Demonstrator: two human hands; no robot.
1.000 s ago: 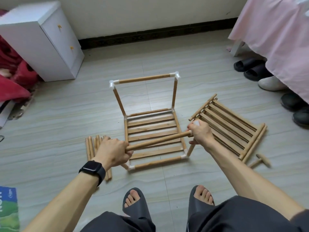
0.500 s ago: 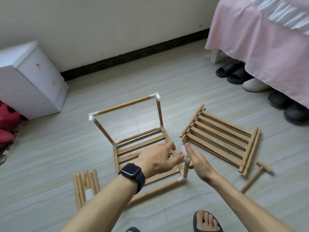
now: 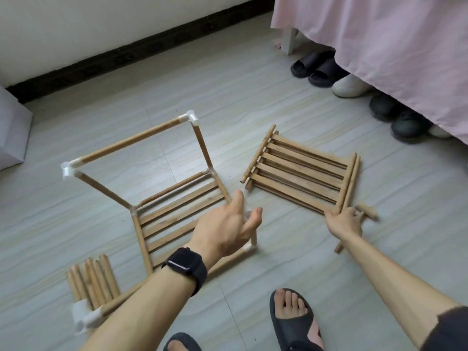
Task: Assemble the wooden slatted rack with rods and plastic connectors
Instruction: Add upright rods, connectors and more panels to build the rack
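**Grabbing shelf no. 2**

R hand (image 3: 344,221) grips the near corner of the loose flat brown wooden slat panel (image 3: 298,173). It lies on the floor, just right of the half-built wood rack (image 3: 172,216). L hand (image 3: 226,224) is wide open over the rack, holding nothing. Next, I think: lift panel, fit its ends into the white plastic corner bits (image 3: 192,119) up top.

My one wide-angle camera rides on my head, facing forward and down, close over my left hand (image 3: 225,226), right hand (image 3: 344,221) and the floor (image 3: 253,97).
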